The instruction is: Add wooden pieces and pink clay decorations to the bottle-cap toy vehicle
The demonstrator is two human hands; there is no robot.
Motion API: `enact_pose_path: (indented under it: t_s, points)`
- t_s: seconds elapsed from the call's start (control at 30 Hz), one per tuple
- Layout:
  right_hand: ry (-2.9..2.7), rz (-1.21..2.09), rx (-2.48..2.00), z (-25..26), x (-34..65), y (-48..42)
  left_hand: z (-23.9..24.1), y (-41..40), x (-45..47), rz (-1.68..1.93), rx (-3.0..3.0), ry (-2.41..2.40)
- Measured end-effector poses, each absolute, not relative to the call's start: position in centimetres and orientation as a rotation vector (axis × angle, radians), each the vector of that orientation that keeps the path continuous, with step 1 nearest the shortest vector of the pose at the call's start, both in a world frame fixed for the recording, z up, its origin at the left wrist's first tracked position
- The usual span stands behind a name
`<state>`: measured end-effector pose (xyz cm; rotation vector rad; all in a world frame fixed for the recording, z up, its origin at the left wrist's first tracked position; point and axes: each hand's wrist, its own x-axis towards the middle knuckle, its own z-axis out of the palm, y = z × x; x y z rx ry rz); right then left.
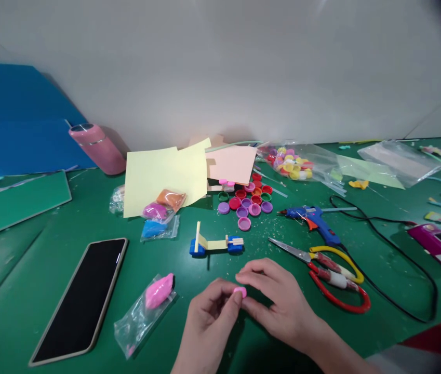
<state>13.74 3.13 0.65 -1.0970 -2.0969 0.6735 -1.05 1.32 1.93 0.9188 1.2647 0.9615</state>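
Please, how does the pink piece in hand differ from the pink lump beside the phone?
The pink piece is small and rounded; the pink lump is larger and longer. The pink piece is held in the left hand's fingers, while the pink lump lies with a clear bag on the table. Both are pink.

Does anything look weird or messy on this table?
Yes. The scissors beside the right hand have one yellow handle and one red, with patchy red-and-white parts, so they look mismatched and worn. Pale specks are scattered near the blue glue gun, like crumbs.
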Motion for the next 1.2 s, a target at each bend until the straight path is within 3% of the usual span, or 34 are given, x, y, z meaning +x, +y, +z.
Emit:
enact_pose_path:
  t_s: [0.97, 1.2]
  points:
    - [-2.037, 0.946, -1.062, 0.7, 13.8, 3.3, 1.1, 1.6, -1.2, 0.912, 0.556, 1.157]
    - [-1.919, 0.702, -1.415, -0.9, 14.6, 6.4, 0.9, 1.8, -2.5, 1.052, 0.609, 1.362]
